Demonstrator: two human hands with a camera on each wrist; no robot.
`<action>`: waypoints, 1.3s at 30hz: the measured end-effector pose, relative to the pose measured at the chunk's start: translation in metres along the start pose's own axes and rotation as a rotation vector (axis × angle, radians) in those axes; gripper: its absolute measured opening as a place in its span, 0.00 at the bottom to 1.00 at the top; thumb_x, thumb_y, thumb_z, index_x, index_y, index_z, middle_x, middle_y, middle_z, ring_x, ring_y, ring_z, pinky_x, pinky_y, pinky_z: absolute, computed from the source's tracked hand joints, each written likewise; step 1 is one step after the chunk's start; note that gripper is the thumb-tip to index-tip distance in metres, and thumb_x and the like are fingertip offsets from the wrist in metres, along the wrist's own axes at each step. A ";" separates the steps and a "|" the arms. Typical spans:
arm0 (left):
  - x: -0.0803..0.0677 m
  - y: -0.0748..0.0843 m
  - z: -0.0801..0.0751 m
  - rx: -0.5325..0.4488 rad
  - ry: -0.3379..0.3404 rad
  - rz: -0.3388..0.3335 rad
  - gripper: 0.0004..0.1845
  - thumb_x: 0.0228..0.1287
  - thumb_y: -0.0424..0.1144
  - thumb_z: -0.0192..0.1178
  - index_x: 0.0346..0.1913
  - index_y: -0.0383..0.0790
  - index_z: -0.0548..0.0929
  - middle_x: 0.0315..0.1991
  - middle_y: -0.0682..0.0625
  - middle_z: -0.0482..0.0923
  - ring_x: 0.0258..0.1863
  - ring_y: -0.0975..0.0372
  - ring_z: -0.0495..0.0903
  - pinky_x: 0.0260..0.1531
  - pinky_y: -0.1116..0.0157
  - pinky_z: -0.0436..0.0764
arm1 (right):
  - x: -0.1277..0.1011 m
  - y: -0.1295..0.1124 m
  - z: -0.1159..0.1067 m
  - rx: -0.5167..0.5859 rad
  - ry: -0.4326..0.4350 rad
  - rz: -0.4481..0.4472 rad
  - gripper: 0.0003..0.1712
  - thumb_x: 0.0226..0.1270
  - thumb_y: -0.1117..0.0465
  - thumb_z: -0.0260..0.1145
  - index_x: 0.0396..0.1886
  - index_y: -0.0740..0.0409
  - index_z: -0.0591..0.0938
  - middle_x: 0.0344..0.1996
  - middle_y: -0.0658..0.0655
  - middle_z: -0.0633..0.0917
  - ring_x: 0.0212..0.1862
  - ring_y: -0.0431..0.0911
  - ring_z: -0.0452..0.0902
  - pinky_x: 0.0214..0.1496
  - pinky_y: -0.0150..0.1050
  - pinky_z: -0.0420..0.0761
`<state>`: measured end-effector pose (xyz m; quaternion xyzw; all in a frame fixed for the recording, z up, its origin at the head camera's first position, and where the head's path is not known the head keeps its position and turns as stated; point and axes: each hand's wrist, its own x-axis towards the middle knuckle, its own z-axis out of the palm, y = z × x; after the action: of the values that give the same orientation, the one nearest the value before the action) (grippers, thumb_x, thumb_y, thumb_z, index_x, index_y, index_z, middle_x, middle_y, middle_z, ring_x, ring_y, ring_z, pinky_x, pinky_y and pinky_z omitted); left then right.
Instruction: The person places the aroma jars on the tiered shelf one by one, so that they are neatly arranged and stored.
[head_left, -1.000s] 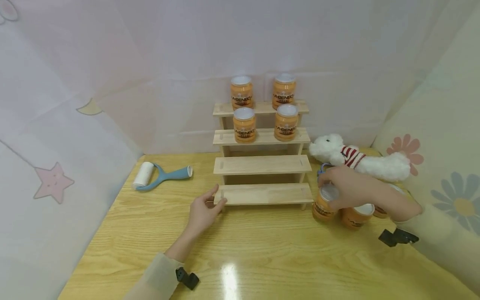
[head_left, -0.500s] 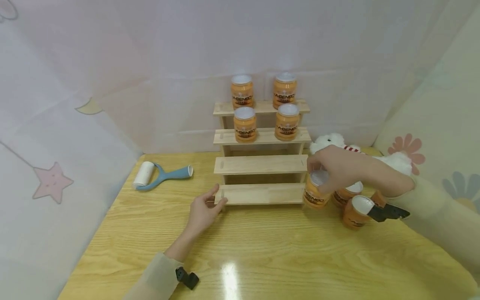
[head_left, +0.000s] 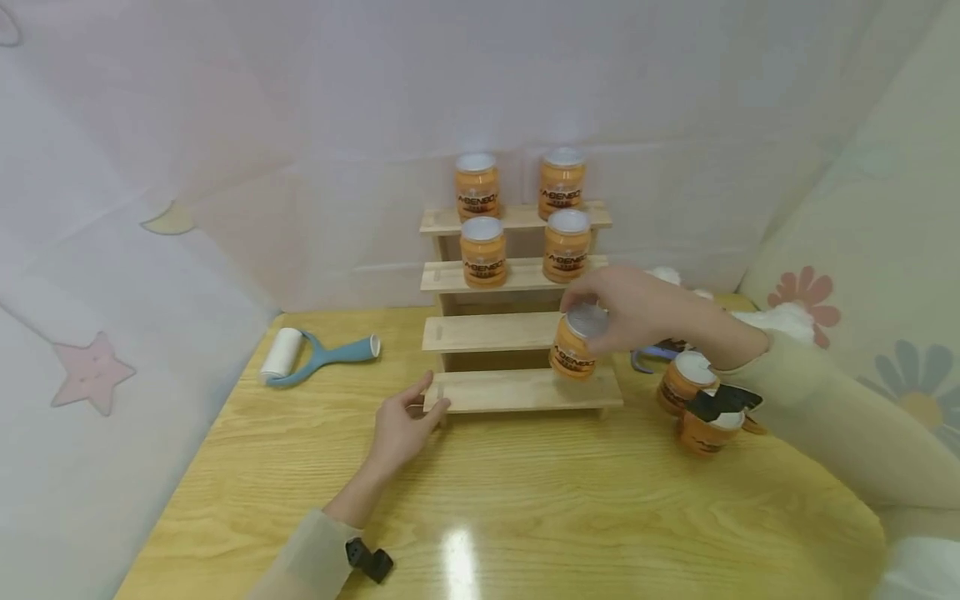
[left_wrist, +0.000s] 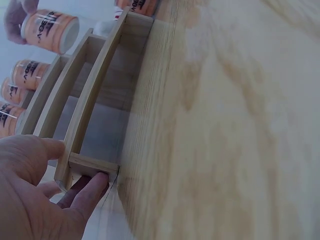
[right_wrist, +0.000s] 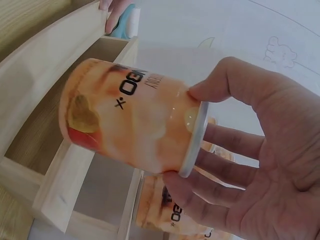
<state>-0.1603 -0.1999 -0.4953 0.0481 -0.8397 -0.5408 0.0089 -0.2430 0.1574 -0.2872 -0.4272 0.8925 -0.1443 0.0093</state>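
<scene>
My right hand (head_left: 637, 308) grips an orange can (head_left: 573, 350) with a pale lid, thumb and fingers around its lid end. In the head view the can overlaps the two lower steps of a wooden stepped rack (head_left: 487, 390); its base shows in the air in the left wrist view. My left hand (head_left: 401, 429) holds the left end of the rack's lowest step, thumb on the board and fingers against the side support (left_wrist: 92, 164). Two matching cans (head_left: 477, 192) stand on the top step. Two more cans (head_left: 483, 258) are on the step below.
On the table right of the rack stand more orange cans (head_left: 682, 379), partly behind my right wrist. A white plush toy (head_left: 787, 317) and a blue-purple strip (head_left: 648, 358) lie behind them. At the left is a lint roller (head_left: 322, 358) with a blue handle. A cloth wall (head_left: 360, 200) closes the back.
My right hand has lifted the can from the table beside the rack and carried it left and up over the lower steps. The left hand keeps its hold on the rack.
</scene>
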 end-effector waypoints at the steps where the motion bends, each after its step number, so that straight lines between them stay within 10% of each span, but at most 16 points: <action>1: 0.000 0.000 -0.001 0.002 0.003 0.000 0.36 0.72 0.46 0.72 0.78 0.43 0.73 0.59 0.37 0.83 0.52 0.52 0.89 0.35 0.74 0.85 | 0.003 -0.001 0.001 0.000 0.015 -0.009 0.23 0.52 0.58 0.78 0.51 0.55 0.88 0.47 0.52 0.90 0.47 0.48 0.84 0.48 0.47 0.84; 11: 0.002 -0.003 -0.002 0.020 -0.001 0.008 0.36 0.72 0.48 0.72 0.78 0.44 0.73 0.60 0.36 0.82 0.54 0.51 0.89 0.34 0.72 0.86 | 0.041 -0.018 0.014 -0.006 0.124 -0.046 0.26 0.51 0.55 0.78 0.53 0.52 0.88 0.51 0.52 0.89 0.47 0.48 0.83 0.49 0.46 0.84; 39: 0.001 0.001 0.000 0.030 0.004 0.009 0.35 0.72 0.45 0.72 0.78 0.43 0.74 0.62 0.38 0.82 0.53 0.51 0.89 0.35 0.74 0.85 | 0.100 -0.026 0.036 0.018 0.057 -0.151 0.26 0.54 0.63 0.77 0.55 0.53 0.88 0.58 0.57 0.84 0.66 0.58 0.71 0.63 0.53 0.82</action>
<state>-0.1615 -0.2001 -0.4946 0.0457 -0.8480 -0.5279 0.0122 -0.2818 0.0562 -0.3037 -0.4891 0.8563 -0.1645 -0.0231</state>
